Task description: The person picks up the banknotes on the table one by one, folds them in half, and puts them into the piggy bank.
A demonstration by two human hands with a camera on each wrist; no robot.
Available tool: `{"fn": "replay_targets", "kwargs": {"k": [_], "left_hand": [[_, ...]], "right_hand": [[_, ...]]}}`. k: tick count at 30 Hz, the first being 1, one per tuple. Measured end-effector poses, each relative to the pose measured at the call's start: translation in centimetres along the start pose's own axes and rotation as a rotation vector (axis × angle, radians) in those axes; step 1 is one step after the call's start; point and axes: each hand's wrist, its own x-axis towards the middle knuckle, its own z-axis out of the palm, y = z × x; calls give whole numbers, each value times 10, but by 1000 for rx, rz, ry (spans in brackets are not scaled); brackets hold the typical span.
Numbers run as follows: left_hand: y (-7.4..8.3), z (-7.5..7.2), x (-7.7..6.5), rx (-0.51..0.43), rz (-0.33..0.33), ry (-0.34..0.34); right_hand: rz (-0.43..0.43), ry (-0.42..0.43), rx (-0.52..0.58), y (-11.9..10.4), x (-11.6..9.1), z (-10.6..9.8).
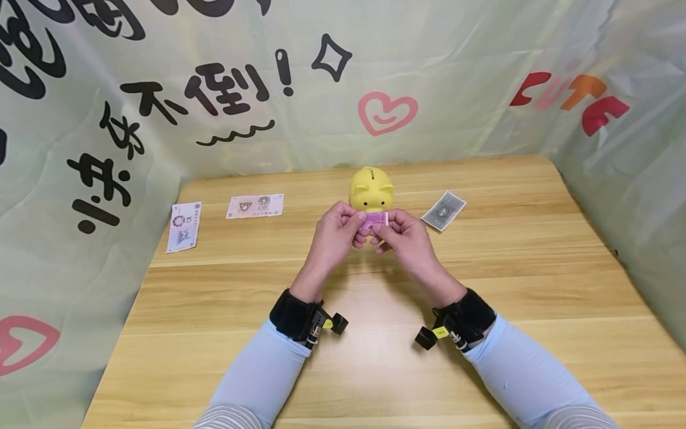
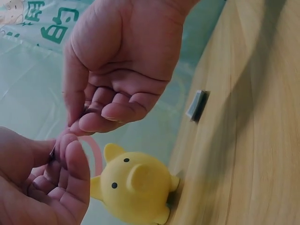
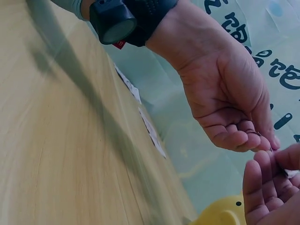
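In front of me, both hands pinch a small folded purple banknote (image 1: 374, 220) between thumbs and fingers. My left hand (image 1: 333, 233) grips its left end and my right hand (image 1: 409, 241) its right end. Just beyond them stands a yellow piggy bank (image 1: 371, 186) with a dark slot on top, its snout facing me. In the left wrist view the piggy bank (image 2: 138, 187) appears below the two hands, which are raised over the table. Most of the note is hidden behind fingers in both wrist views.
Two pale banknotes lie on the wooden table (image 1: 230, 298) at the left: an upright note (image 1: 184, 227) near the edge and a sideways note (image 1: 254, 206). A grey-green folded note (image 1: 443, 211) lies right of the piggy bank. A printed cloth (image 1: 455, 89) hangs around the table.
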Motion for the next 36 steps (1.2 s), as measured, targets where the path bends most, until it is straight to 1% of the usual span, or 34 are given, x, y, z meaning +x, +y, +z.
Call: {"fn": "replay_targets", "kwargs": {"k": [2, 6, 8, 14, 18, 24, 32, 36], "left_hand": [[0, -1, 0, -21, 6, -30], [2, -2, -1, -68, 5, -111], [2, -3, -1, -85, -3, -131], [2, -5, -1, -135, -13, -117], [3, -5, -1, -164, 4, -112], [5, -4, -2, -176, 14, -102], [5, -3, -2, -172, 9, -96], [6, -3, -2, -166, -8, -96]], "right_hand": [[9, 23, 10, 0, 0, 0], [19, 58, 40, -1, 0, -2], [14, 60, 57, -1, 0, -3], [-26, 60, 92, -2, -2, -4], [-68, 66, 121, -2, -3, -3], [-135, 82, 139, 2, -4, -2], [-137, 92, 113, 5, -3, -3], [-149, 91, 103, 5, -4, -3]]}}
